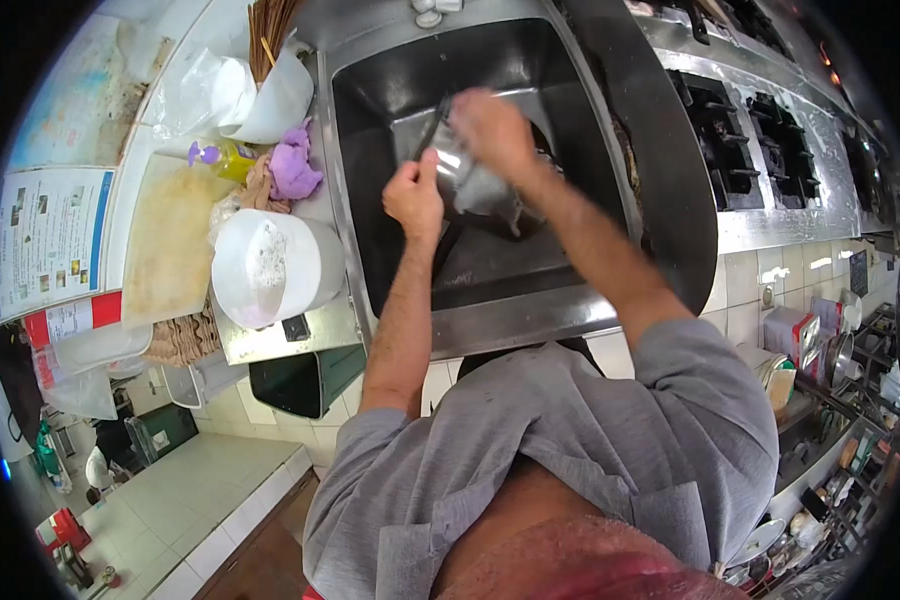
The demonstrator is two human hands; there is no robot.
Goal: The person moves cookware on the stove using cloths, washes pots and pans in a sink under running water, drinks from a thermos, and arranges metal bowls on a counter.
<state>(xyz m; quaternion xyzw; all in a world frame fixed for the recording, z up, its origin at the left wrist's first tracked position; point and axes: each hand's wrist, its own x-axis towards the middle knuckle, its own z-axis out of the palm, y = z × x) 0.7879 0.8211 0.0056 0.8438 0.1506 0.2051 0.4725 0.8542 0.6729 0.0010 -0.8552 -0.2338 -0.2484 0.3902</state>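
Note:
In the deep dark sink (370,240) is a shiny metal vessel (452,165), tilted, with a greyish wet-looking area at its lower side. My left hand (415,200) is closed at the vessel's left edge, thumb pointing up. A thin dark strip (432,128), perhaps a handle or rim, runs upward from there. Over the vessel's upper side is my right hand (492,128), smeared by motion, so its fingers and anything in them cannot be made out. A dark rounded shape (540,140) lies behind and right of the vessel, partly hidden by my right wrist.
Left of the sink stand a white bucket (320,262), a purple cloth (295,165), a yellow soap bottle (232,160) and a white container (285,95) holding a stick brush (268,35). A gas stove (720,140) is at right. A dark green bin (295,385) sits below the counter.

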